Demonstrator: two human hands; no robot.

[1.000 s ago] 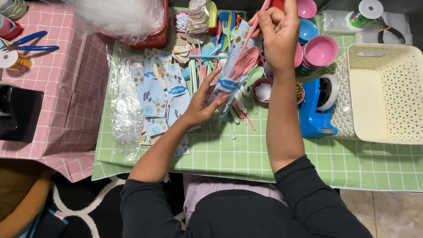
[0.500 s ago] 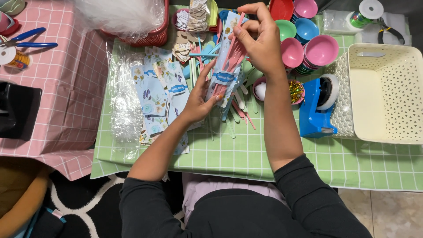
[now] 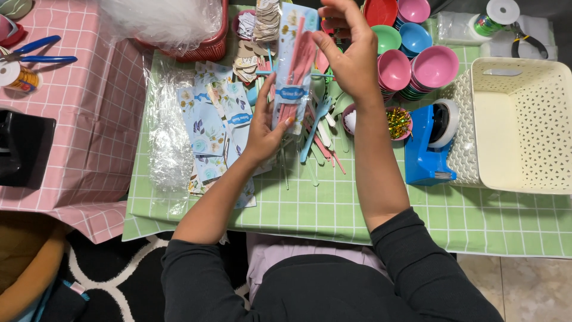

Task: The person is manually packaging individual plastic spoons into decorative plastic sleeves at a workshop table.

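- green checked cloth (image 3: 333,209) covers the table under everything.
- cream perforated basket (image 3: 524,125) sits at the right edge, a blue tape dispenser (image 3: 426,143) just beside it.
- stacked pink bowls (image 3: 426,68) stand behind the dispenser.
- clear packet of pink cutlery (image 3: 293,65) is held upright above the table, between both hands.
- right hand (image 3: 351,56) pinches the packet's top edge.
- left hand (image 3: 265,128) grips its lower end.

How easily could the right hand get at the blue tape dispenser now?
Probably not at once: the right hand pinches the top of the floral packet. Otherwise the way looks free, since the blue tape dispenser stands uncovered just beside that forearm.
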